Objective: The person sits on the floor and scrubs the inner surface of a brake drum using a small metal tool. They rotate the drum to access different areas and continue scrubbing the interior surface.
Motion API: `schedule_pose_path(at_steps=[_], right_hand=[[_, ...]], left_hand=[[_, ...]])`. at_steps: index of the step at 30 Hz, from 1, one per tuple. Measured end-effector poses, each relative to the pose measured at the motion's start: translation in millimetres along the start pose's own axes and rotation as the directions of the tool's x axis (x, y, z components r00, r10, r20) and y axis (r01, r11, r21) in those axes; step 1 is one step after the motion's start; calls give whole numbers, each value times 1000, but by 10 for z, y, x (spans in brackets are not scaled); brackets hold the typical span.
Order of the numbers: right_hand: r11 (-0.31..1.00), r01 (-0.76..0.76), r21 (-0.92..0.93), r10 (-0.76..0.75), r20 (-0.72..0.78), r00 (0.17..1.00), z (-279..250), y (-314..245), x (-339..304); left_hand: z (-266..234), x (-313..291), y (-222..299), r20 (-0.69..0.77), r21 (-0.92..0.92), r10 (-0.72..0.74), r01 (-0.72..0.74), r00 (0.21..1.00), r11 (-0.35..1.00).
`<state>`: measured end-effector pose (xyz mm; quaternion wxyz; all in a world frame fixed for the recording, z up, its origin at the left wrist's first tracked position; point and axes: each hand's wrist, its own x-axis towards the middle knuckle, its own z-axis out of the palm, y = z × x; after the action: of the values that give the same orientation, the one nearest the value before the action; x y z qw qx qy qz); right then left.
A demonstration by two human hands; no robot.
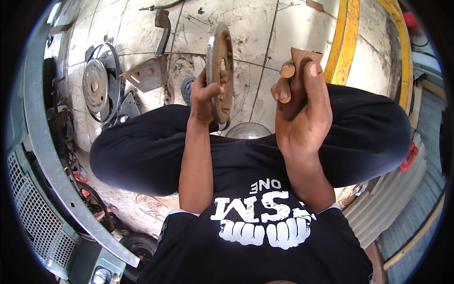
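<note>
My left hand (pixel 202 98) is closed around a round metal wheel (pixel 218 52), worn and brownish, with openings in its face. The wheel stands upright and nearly edge-on, above the floor in front of my lap. To its right, my right hand (pixel 305 116) is raised with the palm partly up. Between its thumb and fingers is a folded brown piece of sandpaper (pixel 300 57), held apart from the wheel. Behind the left hand, a dark ridged round part (pixel 187 90) is partly hidden. A shiny rounded metal piece (pixel 248 130) shows between my crossed legs.
On the tiled floor (pixel 255 28) at left lie a pulley (pixel 96 85) with a black belt, a metal bracket (pixel 149 74) and a pedal-like lever (pixel 162 31). Yellow metal framing (pixel 341 47) rises at right. Grey-green vehicle bodywork (pixel 52 156) borders my left; corrugated sheets (pixel 392 203) lie right.
</note>
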<state>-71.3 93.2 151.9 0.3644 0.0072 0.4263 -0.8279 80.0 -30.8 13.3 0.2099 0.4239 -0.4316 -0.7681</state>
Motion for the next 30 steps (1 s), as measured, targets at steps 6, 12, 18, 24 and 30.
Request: schedule_pose_path(at_steps=[6,12,18,24,30], right_hand=[[998,-60,-11,60,-63,996,-115,47,40],[994,-28,-105,17,-110,994,-203,148,122],[949,-2,-315,-41,-129,991,-443,323,323],[867,-240,-437,202,-131,970,-619,558,326],[760,-170,-628,215,-4,977,-627,845,351]], left_hand=[[47,27,-6,-17,-69,100,-101,995,993],[199,149,-120,-51,-195,-17,7,999,981],[304,275,-171,-57,-150,-116,107,992,983],[707,80,-100,-40,62,89,-86,995,994],[301,127,-351,-65,-200,-11,-2,998,980]])
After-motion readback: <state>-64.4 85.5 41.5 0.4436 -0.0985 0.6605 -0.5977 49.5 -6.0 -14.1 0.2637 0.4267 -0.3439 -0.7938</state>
